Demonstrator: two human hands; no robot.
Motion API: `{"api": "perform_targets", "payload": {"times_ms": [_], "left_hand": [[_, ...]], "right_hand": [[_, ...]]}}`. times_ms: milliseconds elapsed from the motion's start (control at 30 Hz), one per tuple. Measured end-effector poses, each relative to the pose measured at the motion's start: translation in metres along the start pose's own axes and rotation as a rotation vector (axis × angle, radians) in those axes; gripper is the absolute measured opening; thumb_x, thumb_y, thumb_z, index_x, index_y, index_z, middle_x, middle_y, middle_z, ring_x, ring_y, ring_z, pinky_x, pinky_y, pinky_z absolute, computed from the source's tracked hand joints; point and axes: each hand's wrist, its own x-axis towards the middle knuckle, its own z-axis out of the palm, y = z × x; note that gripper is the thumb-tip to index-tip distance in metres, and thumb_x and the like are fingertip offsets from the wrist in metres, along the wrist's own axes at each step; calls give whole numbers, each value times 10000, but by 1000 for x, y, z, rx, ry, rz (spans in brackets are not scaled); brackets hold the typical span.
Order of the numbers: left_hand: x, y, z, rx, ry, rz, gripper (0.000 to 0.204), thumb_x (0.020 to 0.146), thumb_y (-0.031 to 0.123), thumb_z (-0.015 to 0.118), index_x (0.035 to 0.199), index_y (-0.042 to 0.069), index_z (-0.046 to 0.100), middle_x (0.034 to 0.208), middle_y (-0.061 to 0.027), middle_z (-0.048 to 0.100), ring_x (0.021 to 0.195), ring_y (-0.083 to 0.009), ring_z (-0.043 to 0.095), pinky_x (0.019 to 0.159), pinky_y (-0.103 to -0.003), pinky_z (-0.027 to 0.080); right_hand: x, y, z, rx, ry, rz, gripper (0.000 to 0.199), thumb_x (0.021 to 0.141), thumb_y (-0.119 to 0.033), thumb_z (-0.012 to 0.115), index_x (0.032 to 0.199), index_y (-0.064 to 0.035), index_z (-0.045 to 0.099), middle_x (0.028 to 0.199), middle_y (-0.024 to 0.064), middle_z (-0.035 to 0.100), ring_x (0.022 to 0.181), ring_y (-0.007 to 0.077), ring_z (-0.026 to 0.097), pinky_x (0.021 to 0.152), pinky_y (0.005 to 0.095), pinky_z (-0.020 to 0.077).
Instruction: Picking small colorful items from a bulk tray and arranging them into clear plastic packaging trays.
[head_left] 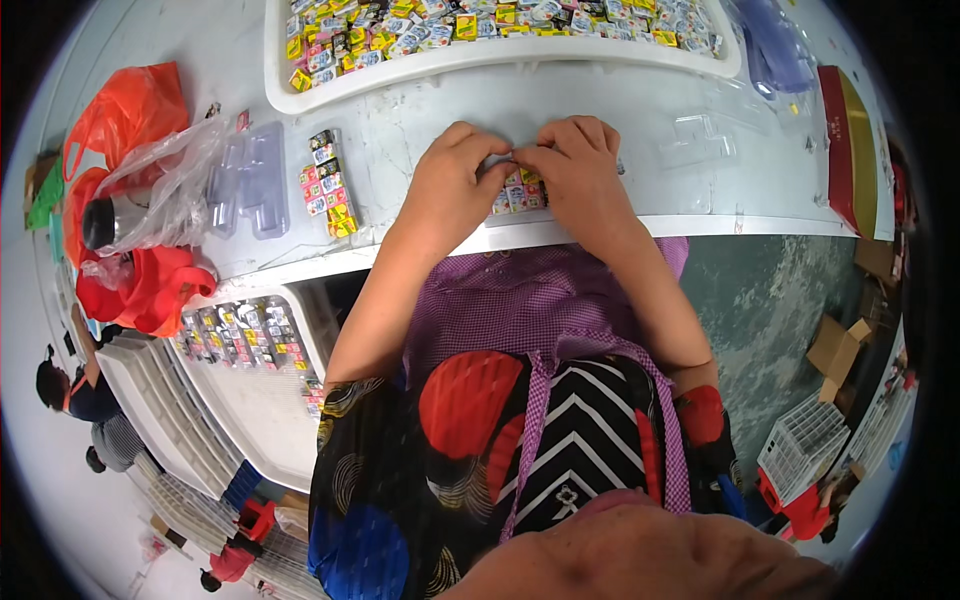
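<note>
My left hand (455, 185) and my right hand (583, 182) meet over a block of small printed boxes (518, 197) near the table's front edge. The boxes are pink, yellow and white, packed side by side. The left thumb and forefinger close on the block's far left corner. The right thumb and bent fingers press on its far right side and hide part of it. To the left lies another group of small boxes (328, 185), in black, pink and yellow rows.
A white tray (510, 62) full of loose small boxes stands at the back. Clear plastic trays (262, 180) and red bags (140, 110) lie left; a clear plastic piece (700, 140) and a red-gold box (848, 150) lie right. Below left, another tray (275, 440) holds packed boxes.
</note>
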Motion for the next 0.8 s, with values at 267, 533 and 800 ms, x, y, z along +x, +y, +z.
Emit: {"api": "perform_targets", "payload": {"times_ms": [267, 533, 800], "left_hand": [[1, -6, -4, 10, 38, 40, 158, 840, 64, 630, 976, -14, 651, 892, -117, 577, 731, -256, 600, 667, -311, 486], [13, 2, 3, 243, 21, 83, 116, 848, 101, 595, 904, -1, 603, 887, -170, 608, 831, -355, 597, 712, -389, 483], [-28, -10, -53, 20, 223, -138, 51, 853, 55, 592, 866, 6, 597, 760, -80, 613, 690, -164, 570, 637, -289, 461]], "right_hand": [[-23, -19, -3, 9, -30, -38, 494, 763, -136, 673, 1234, -56, 550, 1285, 114, 522, 1217, 307, 456, 1038, 460, 333], [-32, -18, -7, 162, -138, 1, 583, 793, -164, 662, 1319, -13, 463, 1410, 174, 424, 1354, 360, 328, 1123, 488, 234], [-46, -6, -7, 418, 221, 71, 350, 944, -178, 495, 1246, -2, 514, 1392, 207, 447, 1329, 403, 366, 1102, 515, 241]]}}
